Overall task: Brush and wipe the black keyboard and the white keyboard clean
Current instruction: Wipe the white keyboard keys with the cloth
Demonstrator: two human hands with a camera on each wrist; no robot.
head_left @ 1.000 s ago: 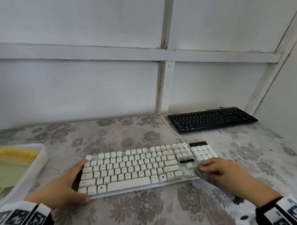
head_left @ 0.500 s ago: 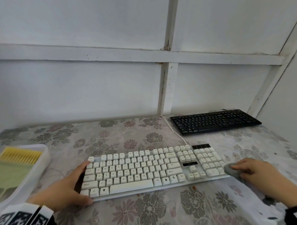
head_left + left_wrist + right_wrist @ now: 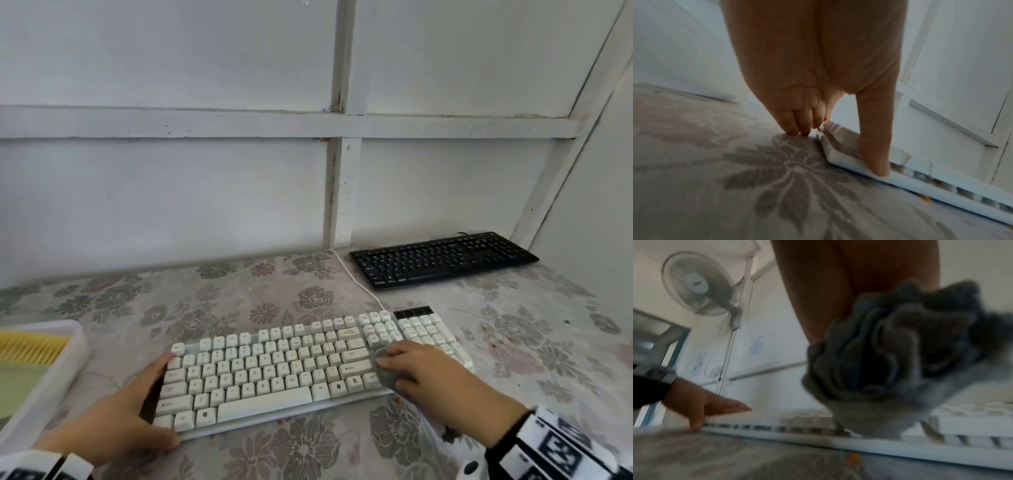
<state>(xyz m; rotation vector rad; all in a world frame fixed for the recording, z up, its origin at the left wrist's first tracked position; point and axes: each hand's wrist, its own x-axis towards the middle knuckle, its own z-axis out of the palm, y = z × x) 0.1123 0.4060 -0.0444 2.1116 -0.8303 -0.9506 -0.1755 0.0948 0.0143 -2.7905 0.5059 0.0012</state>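
Note:
The white keyboard [image 3: 274,370] lies on the flowered table in front of me. My left hand [image 3: 130,418] steadies its left end: the thumb [image 3: 877,155] presses on the front edge, the fingers [image 3: 797,125] run along the left side. My right hand [image 3: 421,373] grips a bunched grey cloth [image 3: 387,373], which sits on the keys between the main block and the number pad. The right wrist view shows the cloth [image 3: 896,356] crumpled under the palm, touching the keyboard [image 3: 818,431]. The black keyboard [image 3: 442,258] lies at the back right, untouched.
A white tray [image 3: 51,373] at the left edge holds a yellow-bristled brush [image 3: 30,347] with a pale green body. The white keyboard's cable [image 3: 352,277] runs back toward the wall. White walls close in behind and to the right.
My right hand with the cloth swept off the keyboard's right end onto the table, then came back left onto the keys. The left hand stayed put.

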